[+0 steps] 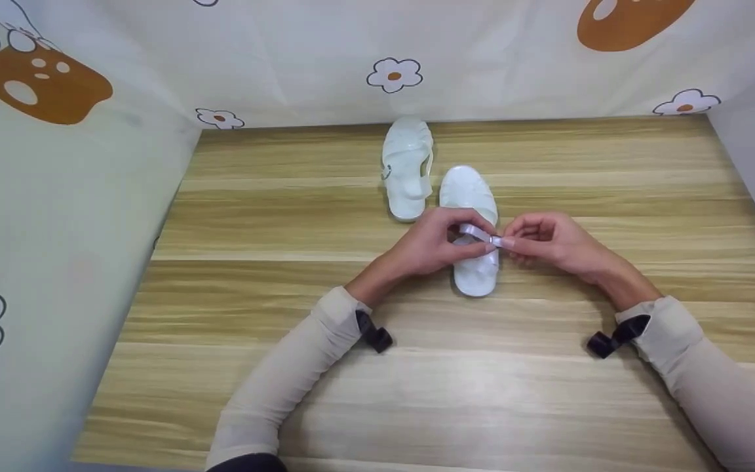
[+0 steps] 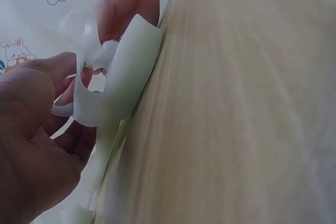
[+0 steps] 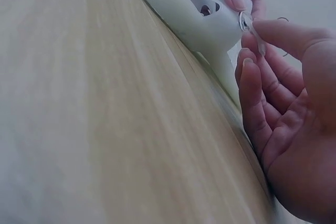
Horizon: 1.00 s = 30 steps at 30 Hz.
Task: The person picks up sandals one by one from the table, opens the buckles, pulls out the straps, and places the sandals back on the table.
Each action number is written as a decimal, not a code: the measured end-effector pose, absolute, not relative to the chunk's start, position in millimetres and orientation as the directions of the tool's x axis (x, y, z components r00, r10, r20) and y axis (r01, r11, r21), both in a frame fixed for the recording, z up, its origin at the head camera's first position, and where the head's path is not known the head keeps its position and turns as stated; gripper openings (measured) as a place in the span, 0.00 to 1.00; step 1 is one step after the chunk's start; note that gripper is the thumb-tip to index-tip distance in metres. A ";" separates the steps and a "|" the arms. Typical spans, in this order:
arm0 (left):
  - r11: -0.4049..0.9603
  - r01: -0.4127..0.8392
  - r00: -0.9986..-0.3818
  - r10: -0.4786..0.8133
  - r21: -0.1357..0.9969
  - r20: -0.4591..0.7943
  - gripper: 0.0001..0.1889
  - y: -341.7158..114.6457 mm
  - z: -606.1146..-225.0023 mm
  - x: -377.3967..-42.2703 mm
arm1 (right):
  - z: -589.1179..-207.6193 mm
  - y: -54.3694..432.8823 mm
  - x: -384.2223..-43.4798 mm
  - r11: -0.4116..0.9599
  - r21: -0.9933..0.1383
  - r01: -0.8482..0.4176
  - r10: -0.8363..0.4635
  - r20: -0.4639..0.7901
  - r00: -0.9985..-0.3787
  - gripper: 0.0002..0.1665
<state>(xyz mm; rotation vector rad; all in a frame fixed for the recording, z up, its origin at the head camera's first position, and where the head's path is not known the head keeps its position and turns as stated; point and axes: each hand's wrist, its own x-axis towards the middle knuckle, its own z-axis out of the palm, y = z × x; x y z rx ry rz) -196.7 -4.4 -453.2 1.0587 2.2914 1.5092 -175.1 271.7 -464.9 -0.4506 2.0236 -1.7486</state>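
Note:
A white sandal (image 1: 466,187) lies on the wooden table, toe toward the back wall. Its ankle strap (image 1: 474,231) is raised across the middle. My left hand (image 1: 431,244) reaches over from the left, pinching the strap beside its small metal buckle (image 3: 243,22) between thumb and forefinger. From the right, my right hand (image 1: 564,246) pinches the strap's free end (image 3: 260,45) between thumb and fingers, close to the buckle. Part of the sandal's middle is hidden behind the left hand. In the left wrist view, the sandal's heel part (image 2: 134,56) stands between both hands.
A second white sandal (image 1: 407,157) lies farther back to the left, its toe near the patterned back wall (image 1: 305,65). Similar sheeting (image 1: 43,216) borders the left side. The wood-grain table (image 1: 240,282) extends around the hands.

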 end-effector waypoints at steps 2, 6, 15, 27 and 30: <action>0.224 0.469 -0.723 0.654 0.854 0.225 0.10 -4.3 -453.6 -196.3 | -465.1 271.7 -174.9 0.150 -0.988 0.034 -0.500 -0.106 -0.859 0.12; 0.226 0.491 -0.721 0.648 0.842 0.246 0.10 -4.0 -453.1 -195.4 | -466.0 271.6 -174.9 0.141 -0.990 0.027 -0.493 -0.094 -0.865 0.11; 0.245 0.526 -0.714 0.648 0.814 0.266 0.10 -2.6 -452.1 -194.2 | -465.9 271.5 -174.2 0.137 -0.990 0.026 -0.473 -0.088 -0.877 0.09; 0.248 0.510 -0.721 0.645 0.823 0.253 0.11 -2.5 -452.5 -194.1 | -465.8 270.7 -175.2 0.132 -0.991 0.028 -0.469 -0.087 -0.879 0.08; 0.245 0.505 -0.723 0.644 0.828 0.251 0.10 -2.0 -452.8 -194.1 | -465.7 270.3 -175.1 0.134 -0.990 0.032 -0.464 -0.092 -0.881 0.09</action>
